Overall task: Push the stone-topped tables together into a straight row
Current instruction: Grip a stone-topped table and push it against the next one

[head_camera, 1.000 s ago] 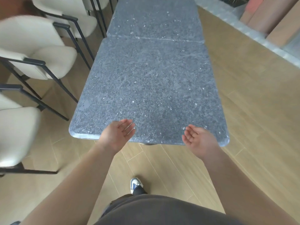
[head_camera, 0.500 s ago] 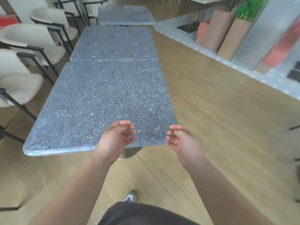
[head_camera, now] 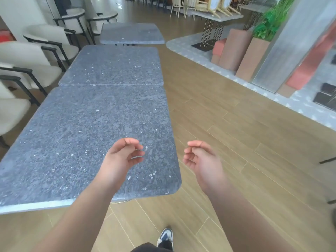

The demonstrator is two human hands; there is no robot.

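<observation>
Three grey stone-topped tables run away from me. The nearest table [head_camera: 87, 135] butts edge to edge against the middle table [head_camera: 114, 66]. The far table [head_camera: 131, 33] stands apart behind a narrow gap and sits a little to the right. My left hand [head_camera: 121, 159] hovers above the near table's right front part, fingers loosely curled, holding nothing. My right hand [head_camera: 201, 159] floats over the floor just right of that table's edge, fingers curled and empty. Neither hand touches a table.
Cream armchairs [head_camera: 36, 51] with black frames line the left side of the tables. Wooden floor [head_camera: 236, 142] stretches to the right. A raised grey platform [head_camera: 190, 50] holds tan planters [head_camera: 251, 57] with a green plant, and stacked chairs stand at the back.
Both hands have lifted off the near table's front edge and drawn closer together. My view has risen and swung right, bringing the far table and the platform into sight.
</observation>
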